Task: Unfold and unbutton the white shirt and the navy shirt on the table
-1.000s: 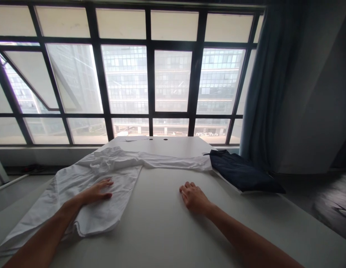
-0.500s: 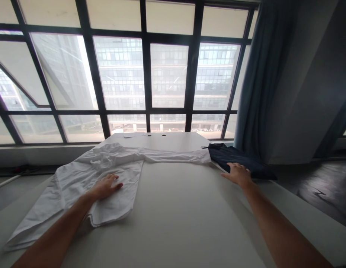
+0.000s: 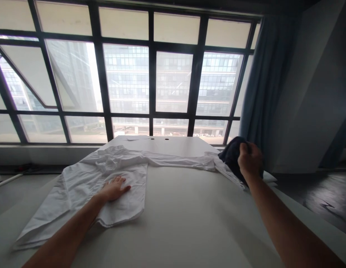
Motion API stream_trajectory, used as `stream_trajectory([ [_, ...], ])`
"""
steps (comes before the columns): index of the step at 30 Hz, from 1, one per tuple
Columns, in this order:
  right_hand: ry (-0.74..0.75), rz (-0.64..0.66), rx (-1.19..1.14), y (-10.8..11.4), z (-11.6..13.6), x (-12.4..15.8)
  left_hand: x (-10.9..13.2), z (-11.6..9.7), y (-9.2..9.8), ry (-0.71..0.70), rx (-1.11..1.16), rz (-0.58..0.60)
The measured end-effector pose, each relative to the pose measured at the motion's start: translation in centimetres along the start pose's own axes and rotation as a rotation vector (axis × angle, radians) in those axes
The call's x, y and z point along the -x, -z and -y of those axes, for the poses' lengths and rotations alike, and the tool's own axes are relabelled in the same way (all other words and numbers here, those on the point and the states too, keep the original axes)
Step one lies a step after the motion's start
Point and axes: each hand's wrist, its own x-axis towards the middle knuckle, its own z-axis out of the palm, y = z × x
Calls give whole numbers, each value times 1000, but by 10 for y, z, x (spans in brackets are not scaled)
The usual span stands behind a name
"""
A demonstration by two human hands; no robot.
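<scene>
A white shirt (image 3: 86, 182) lies spread over the left half of the white table (image 3: 178, 219), one sleeve stretched across toward the right edge. My left hand (image 3: 115, 188) rests flat on the shirt's body, fingers apart. At the table's right edge my right hand (image 3: 249, 160) is closed round a dark navy garment (image 3: 231, 156) and holds it bunched up above the table. White cloth (image 3: 269, 176) shows beneath where the garment hangs.
A wall of large windows (image 3: 150, 78) stands just behind the table's far end. A blue-grey curtain (image 3: 262, 85) hangs at the right. Two small dark holes (image 3: 159, 139) mark the far tabletop. Dark floor lies to the right of the table.
My right hand moved from the table's middle to the right edge, closed on the dark garment and lifted it off the table. My left hand stayed on the white shirt.
</scene>
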Motion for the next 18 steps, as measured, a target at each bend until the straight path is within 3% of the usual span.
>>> stream_trajectory([
  [1, 51, 63, -54, -5, 23, 7, 1, -2, 1, -2, -2, 2],
  [4, 197, 458, -262, -18, 82, 55, 5, -5, 4, -7, -19, 42],
  [6, 248, 862, -372, -23, 105, 99, 7, -5, 5, -18, -29, 69],
  [8, 330, 1317, -351, -23, 113, 140, 9, -3, 6, -28, -27, 74],
  [9, 377, 1478, -313, -22, 112, 156, 9, -2, 5, -34, -26, 73],
  [12, 420, 1581, -253, -16, 101, 177, 7, 3, 3, -41, -32, 81],
  [18, 401, 1385, -27, -21, 79, 161, 8, 2, 12, -56, -16, 63],
])
